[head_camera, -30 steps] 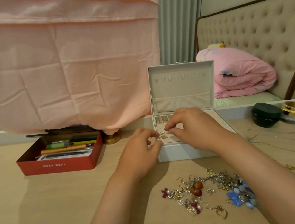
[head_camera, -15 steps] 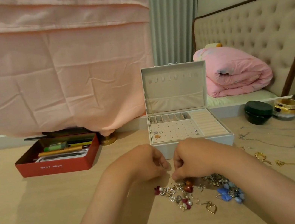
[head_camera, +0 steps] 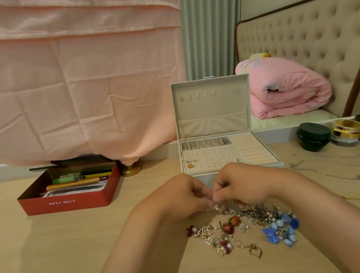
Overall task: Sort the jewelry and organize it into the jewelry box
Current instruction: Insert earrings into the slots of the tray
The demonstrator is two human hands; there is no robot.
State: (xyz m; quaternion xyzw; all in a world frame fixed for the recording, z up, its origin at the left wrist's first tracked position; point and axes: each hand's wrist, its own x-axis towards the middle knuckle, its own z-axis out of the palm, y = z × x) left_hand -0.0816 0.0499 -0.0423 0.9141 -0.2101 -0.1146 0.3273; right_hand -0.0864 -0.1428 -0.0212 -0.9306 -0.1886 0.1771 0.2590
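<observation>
— What have you got hold of there?

— Hard to say from up here. My left hand (head_camera: 180, 198) and right hand (head_camera: 243, 185) are both curled, knuckles up, and their fingertips meet over the 12 o'clock edge of the earring pile (head_camera: 245, 228). Whether a piece is pinched between them I cannot tell, because the fingers hide it.

— And where does it go?

— Into the jewelry box (head_camera: 211, 109), which stands open at 12 o'clock from my hands, just beyond them on the desk (head_camera: 48, 243). Its perforated earring panel (head_camera: 211, 158) has a few studs (head_camera: 189, 161) at its 9 o'clock side. Most of the holes are free.

— The pile looks tangled.

— It is. Ear wires, hearts, pearls and the blue cluster (head_camera: 282, 229) at 4 o'clock all lie on one another. I think the trick is to tease one earring loose with one hand while the other pins down its neighbours. I'd lift only when nothing trails after it.

— Pairs?

— Better to find the mate first, I'd judge, then seat both side by side in the panel. The post should go straight down through the hole, not at a slant.

— And the chains?

— The chains (head_camera: 339, 170) lie spread at 3 o'clock, well apart from the pile. They suit the row of hooks (head_camera: 209, 94) in the lid, and mixing them in now would only knot things.
</observation>
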